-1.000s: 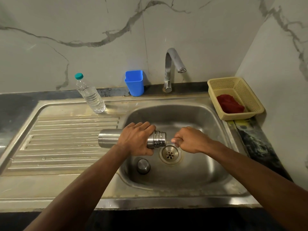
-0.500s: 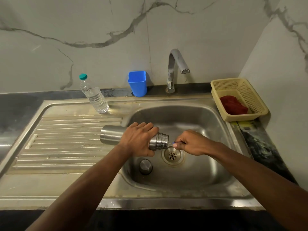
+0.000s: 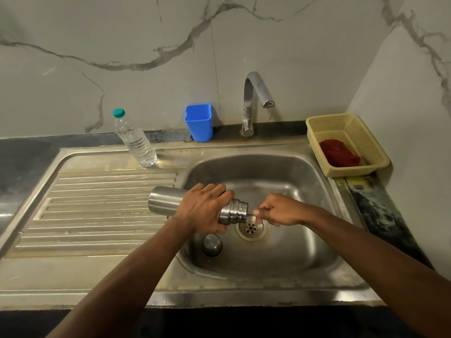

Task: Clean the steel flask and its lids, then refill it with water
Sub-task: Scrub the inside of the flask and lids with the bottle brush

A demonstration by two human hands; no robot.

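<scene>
Gripping the one steel flask (image 3: 166,200) around its middle, the left hand (image 3: 203,208) is holding it sideways over the sink (image 3: 305,252), neck pointing at the drain (image 3: 251,226). One tap (image 3: 253,98) is standing behind. One basket (image 3: 366,140) is holding one red cloth (image 3: 339,152). One water bottle (image 3: 135,140) and one blue cup (image 3: 199,121) are standing at the back. One lid (image 3: 211,243) is lying in the basin. At the flask's mouth the right hand (image 3: 280,209) is curling closed; whatever it is pinching is too small to make out.

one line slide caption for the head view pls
Left hand holds steel flask sideways over sink; right hand works at its mouth.
</scene>
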